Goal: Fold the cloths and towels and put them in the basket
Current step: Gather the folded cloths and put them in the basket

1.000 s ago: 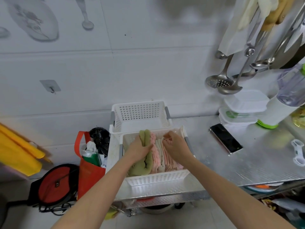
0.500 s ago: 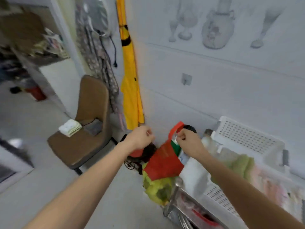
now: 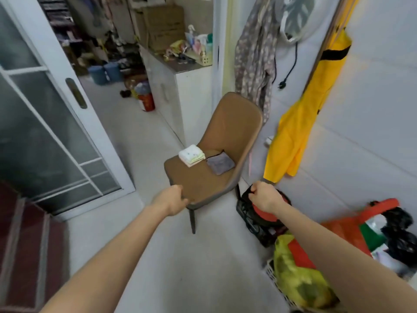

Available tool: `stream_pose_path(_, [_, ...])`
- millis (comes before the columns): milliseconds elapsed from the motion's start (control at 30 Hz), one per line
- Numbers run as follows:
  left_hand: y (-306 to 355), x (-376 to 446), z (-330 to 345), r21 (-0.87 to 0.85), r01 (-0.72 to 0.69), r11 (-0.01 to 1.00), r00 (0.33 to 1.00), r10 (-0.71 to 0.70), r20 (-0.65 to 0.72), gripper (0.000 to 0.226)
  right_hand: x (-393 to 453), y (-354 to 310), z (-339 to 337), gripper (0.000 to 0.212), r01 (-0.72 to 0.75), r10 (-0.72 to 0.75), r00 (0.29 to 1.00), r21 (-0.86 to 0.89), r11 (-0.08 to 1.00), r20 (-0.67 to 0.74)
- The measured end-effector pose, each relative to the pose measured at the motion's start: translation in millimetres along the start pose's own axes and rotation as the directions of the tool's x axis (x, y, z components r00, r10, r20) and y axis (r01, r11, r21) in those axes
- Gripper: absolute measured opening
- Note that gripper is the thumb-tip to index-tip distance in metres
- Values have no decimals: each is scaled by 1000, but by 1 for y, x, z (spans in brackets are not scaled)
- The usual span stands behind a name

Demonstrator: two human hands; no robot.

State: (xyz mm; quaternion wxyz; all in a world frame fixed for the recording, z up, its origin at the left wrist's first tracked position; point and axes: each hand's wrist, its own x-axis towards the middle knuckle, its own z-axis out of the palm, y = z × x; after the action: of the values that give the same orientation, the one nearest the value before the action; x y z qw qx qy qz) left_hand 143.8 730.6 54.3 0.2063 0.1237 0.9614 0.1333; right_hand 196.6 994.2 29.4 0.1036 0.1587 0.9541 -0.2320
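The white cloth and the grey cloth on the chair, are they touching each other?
Cannot tell. In the head view the white cloth and grey cloth lie side by side on the chair, corners meeting, no clear gap.

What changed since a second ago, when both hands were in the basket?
Both hands left the basket of folded cloths and the view swung left to the brown chair. The left hand and right hand, fingers curled, now reach toward it and hold nothing. The white folded cloth and grey cloth lie unmoved on the seat.
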Motion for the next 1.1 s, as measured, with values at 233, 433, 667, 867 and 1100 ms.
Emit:
stream_pose_path(233, [-54, 73, -1, 13, -10, 1000, 998, 9, 67, 43, 95, -44, 47, 13, -13, 16, 996, -37, 999, 91])
stream_pose_path(433, [-78, 200, -6, 1, 27, 1000, 988, -26, 150, 42, 232, -70, 69, 23, 58, -35, 979, -111, 992, 200])
stream_pose_path(667, [-110, 394, 5, -216, 178, 960, 964, -126, 235, 29, 421, -69, 113, 27, -85, 103, 949, -73, 994, 298])
stream_pose_path(867, [-138, 542, 46, -461, 412, 786, 904, -287, 318, 36, 525, -64, 156, 47, -260, 264, 940, -48, 964, 215])
stream_pose_path(1100, [-163, 663, 124, -739, 593, 318, 778, -461, 426, 68, 603, -31, 248, 68, -378, 401, 893, -142, 915, 206])
